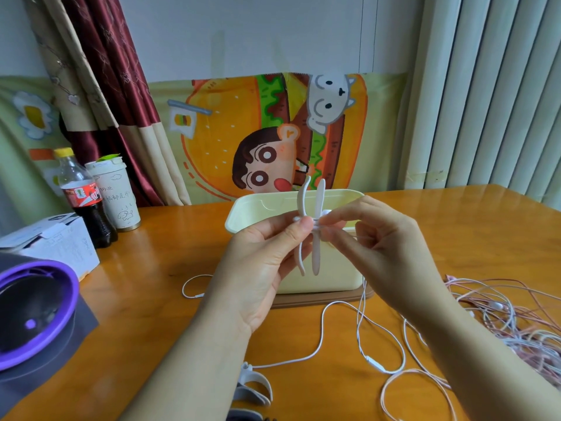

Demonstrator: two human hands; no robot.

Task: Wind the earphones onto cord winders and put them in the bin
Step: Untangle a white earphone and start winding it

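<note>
Right of bin [263,205], tangled earphones [516,325].

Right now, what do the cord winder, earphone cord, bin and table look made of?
The cord winder looks like matte white soft plastic or silicone: thin arms curve. The earphone cord has a white rubbery-looking jacket, lying in loose loops. The bin seems pale yellow moulded plastic, satin, with a rounded rim. The table looks like wood or veneer under glossy lacquer: it mirrors light.
</note>
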